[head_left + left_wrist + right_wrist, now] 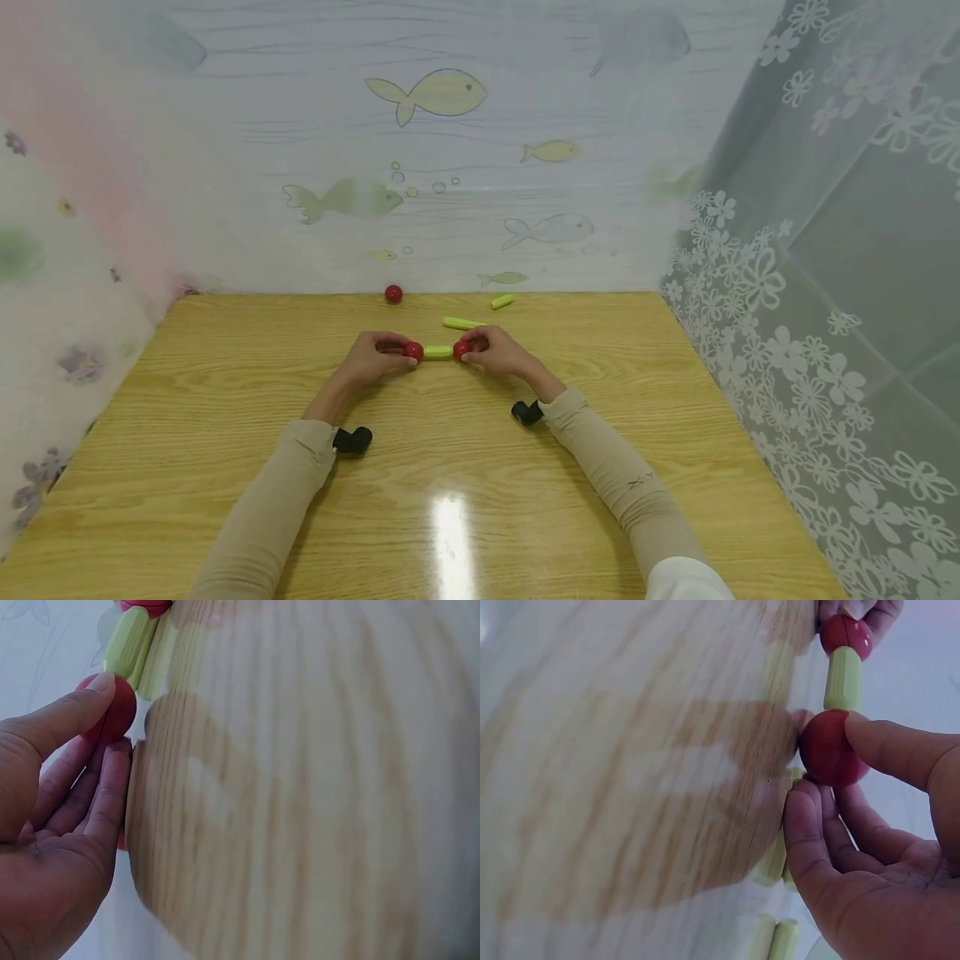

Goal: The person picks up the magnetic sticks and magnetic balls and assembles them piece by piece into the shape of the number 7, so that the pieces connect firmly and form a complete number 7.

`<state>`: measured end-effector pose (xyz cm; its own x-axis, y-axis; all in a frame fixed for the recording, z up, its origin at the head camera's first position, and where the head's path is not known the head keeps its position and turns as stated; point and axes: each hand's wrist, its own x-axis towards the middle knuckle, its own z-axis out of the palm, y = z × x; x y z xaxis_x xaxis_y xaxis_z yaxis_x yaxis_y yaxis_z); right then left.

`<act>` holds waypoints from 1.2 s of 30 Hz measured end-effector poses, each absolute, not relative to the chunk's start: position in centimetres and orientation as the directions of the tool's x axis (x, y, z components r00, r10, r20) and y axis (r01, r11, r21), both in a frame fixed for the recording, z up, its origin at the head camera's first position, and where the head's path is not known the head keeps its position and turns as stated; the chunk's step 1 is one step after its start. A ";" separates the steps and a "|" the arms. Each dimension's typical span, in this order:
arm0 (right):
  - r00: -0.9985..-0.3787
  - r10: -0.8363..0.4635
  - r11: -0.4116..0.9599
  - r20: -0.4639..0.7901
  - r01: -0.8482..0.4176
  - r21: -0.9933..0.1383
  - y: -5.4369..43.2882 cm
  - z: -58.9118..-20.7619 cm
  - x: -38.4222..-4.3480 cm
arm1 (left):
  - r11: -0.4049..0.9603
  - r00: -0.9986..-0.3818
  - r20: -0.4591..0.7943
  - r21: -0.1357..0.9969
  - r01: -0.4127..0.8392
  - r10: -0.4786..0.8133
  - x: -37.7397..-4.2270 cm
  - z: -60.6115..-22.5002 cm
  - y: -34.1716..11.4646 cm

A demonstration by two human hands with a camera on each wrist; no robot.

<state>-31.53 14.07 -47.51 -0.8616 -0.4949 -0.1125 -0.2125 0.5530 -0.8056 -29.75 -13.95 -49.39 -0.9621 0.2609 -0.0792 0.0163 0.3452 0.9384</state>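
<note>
My left hand [369, 360] pinches a red ball [413, 352] between thumb and fingertips. Opposite it, my right hand [501, 353] pinches a second red ball [461, 350]. A short yellow-green rod [438, 352] lies in line between the balls, its ends against them. In the left wrist view the thumb presses one side of the left ball [112, 712], with the rod [129, 641] beyond. The right wrist view shows the ridged rod [843, 679] joining the right ball [829, 750] to the far one [846, 636]. Both hands are low over the wooden tabletop.
Behind the right hand lies a longer yellow-green rod [462, 323], partly hidden by it. Farther back are a short yellow-green rod [502, 301] and a third red ball [393, 293], close to the fish-printed curtain [450, 208]. The wooden table [420, 467] has a glossy surface.
</note>
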 end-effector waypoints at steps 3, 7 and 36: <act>-0.865 -0.489 0.556 -0.112 -0.210 -0.804 14.0 -47.6 -31.6 | 0.345 -0.963 -0.079 0.938 0.016 0.259 -29.7 -49.4 -14.0; -0.866 -0.486 0.558 -0.117 -0.205 -0.804 14.1 -47.8 -31.7 | 0.346 -0.963 -0.086 0.938 0.008 0.256 -29.7 -49.4 -14.0; -0.869 -0.484 0.547 -0.104 -0.208 -0.811 14.2 -47.7 -31.6 | 0.361 -0.966 -0.085 0.932 0.009 0.244 -29.6 -49.2 -13.8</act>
